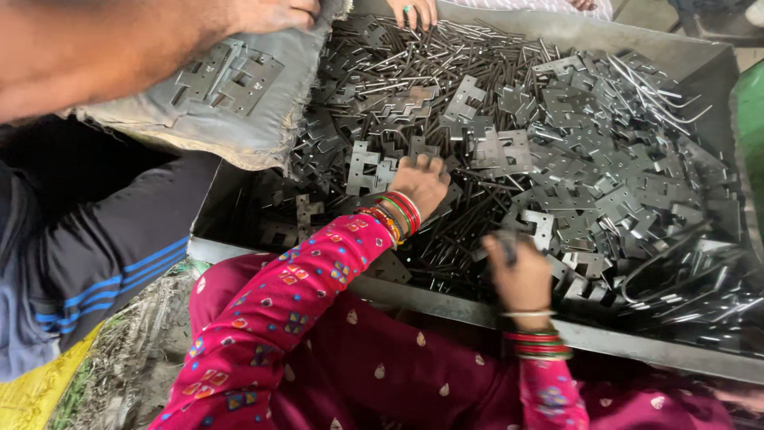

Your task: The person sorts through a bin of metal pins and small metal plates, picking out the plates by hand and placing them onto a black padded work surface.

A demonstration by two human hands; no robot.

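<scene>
Left hand [419,181] palm-down, fingers curled into stamped metal plates [557,171] in tray [652,350]; right hand [519,275] closed on small dark piece, blurred; few plates on grey cushion [231,95], bulk of heap unsorted

A large grey metal tray [557,33] is holding the whole heap, its near rim [446,302] running straight across in front of the person and its far wall standing along the top. Flat stamped metal plates [589,183] with notched edges are lying all over it in a loose pile, overlapping at every angle. Thin dark metal rods [422,56] are lying among and beneath them, and bent wire hooks [668,99] are resting towards the far right corner.
</scene>
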